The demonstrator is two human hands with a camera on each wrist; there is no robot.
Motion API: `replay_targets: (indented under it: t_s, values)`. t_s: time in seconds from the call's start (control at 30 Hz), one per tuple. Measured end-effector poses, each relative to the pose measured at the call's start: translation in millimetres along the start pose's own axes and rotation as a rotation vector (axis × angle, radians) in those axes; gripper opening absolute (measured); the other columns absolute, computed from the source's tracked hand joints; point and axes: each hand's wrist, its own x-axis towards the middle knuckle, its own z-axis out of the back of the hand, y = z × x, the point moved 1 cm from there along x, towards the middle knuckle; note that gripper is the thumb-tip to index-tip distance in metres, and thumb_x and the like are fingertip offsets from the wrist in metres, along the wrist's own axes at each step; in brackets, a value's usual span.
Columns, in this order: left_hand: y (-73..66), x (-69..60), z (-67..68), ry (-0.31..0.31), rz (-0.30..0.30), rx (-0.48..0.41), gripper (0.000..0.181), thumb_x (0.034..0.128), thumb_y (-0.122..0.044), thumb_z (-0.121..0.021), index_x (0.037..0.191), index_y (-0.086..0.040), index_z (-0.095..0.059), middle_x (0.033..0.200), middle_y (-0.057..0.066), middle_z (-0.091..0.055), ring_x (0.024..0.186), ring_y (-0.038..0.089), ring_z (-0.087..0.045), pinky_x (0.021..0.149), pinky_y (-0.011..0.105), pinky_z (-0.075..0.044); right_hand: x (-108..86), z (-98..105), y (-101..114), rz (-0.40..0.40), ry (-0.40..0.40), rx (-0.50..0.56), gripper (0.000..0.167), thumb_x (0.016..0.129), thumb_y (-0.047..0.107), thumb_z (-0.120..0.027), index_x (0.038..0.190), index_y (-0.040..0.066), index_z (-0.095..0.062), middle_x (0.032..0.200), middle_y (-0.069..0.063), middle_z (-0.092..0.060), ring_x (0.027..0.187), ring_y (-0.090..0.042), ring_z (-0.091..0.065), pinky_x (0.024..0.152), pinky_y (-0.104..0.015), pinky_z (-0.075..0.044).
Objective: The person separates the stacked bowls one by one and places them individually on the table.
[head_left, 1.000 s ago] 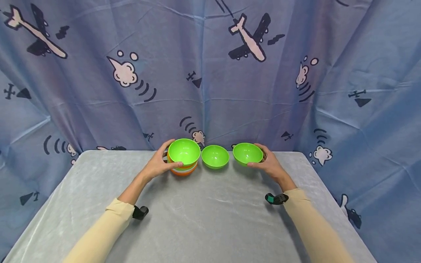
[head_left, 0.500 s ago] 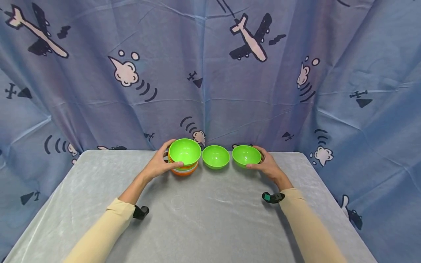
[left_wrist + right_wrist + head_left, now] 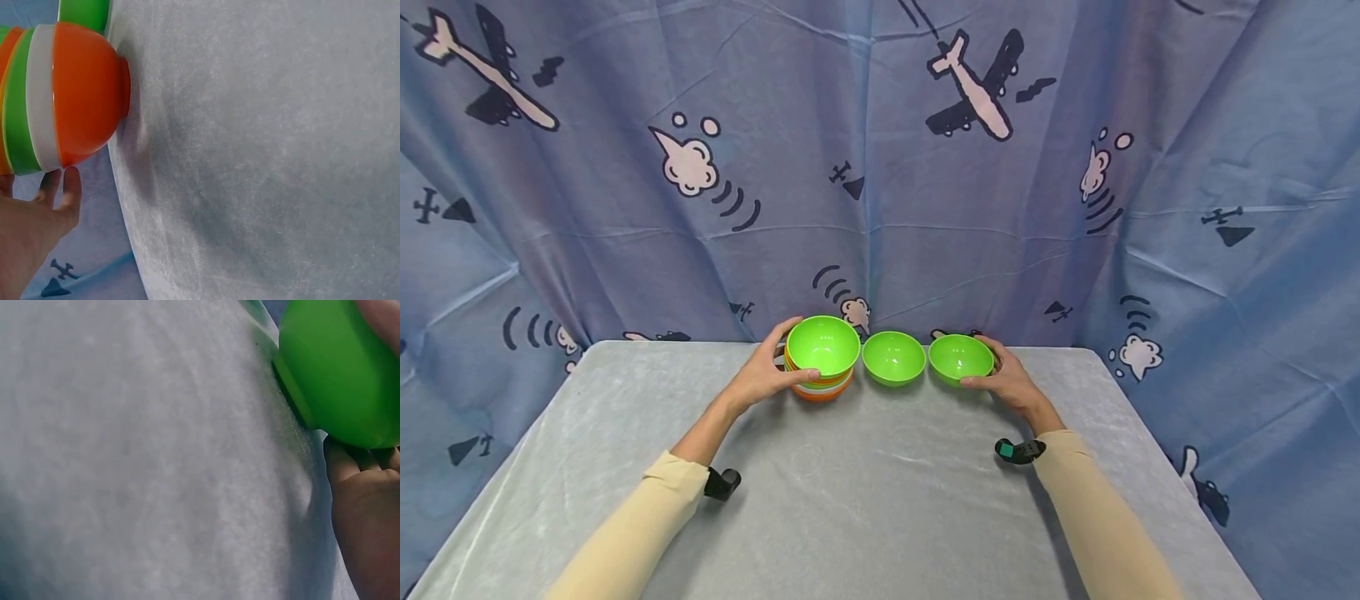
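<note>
R hand (image 3: 1015,382) grips R green bowl (image 3: 961,358) at its 10 o'clock, thumb & fingers spread approx. bowl-wide. L hand (image 3: 758,377), similarly spread, holds upright bowl stack (image 3: 823,348) at its 2 o'clock. Mid green bowl (image 3: 893,358), round, no long axis, sits btwn, just beside both, approx. equally near each hand, on grey table (image 3: 880,492).

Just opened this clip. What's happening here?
A person is handling bowls near the far edge of a grey table. Their left hand grips a nested stack of bowls, green on top and orange at the bottom. Their right hand holds a single green bowl whose base appears to be on the table. Another green bowl sits between the two, with neither hand on it.
</note>
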Motion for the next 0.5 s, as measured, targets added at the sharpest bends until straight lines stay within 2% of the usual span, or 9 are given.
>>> replay_targets:
  t_s: [0.23,0.5]
  values:
    - [-4.9,-1.2,-0.8,0.008,0.016,-0.009,0.098,0.0856,-0.016,-0.085,0.162,-0.012,-0.024,0.161,0.013,-0.026,0.141,0.044,-0.031,0.104,0.058,-0.041,-1.0,0.1,-1.2,-0.006,0.005,-0.007,0.105,0.079,0.001,-0.087,0.16,0.0,-0.022,0.161,-0.022,-0.025,0.148,-0.037,-0.021,0.117,-0.052,-0.023]
    - [-40.8,-15.4,-0.6,0.028,0.039,-0.013,0.093,0.0877,-0.01,-0.081,0.16,-0.005,-0.024,0.161,0.021,-0.024,0.14,0.048,-0.031,0.104,0.057,-0.041,-2.1,3.5,-0.2,-0.023,0.072,-0.035,0.107,0.081,0.005,-0.087,0.162,0.004,-0.018,0.164,-0.019,-0.018,0.149,-0.04,-0.017,0.114,-0.057,-0.026]
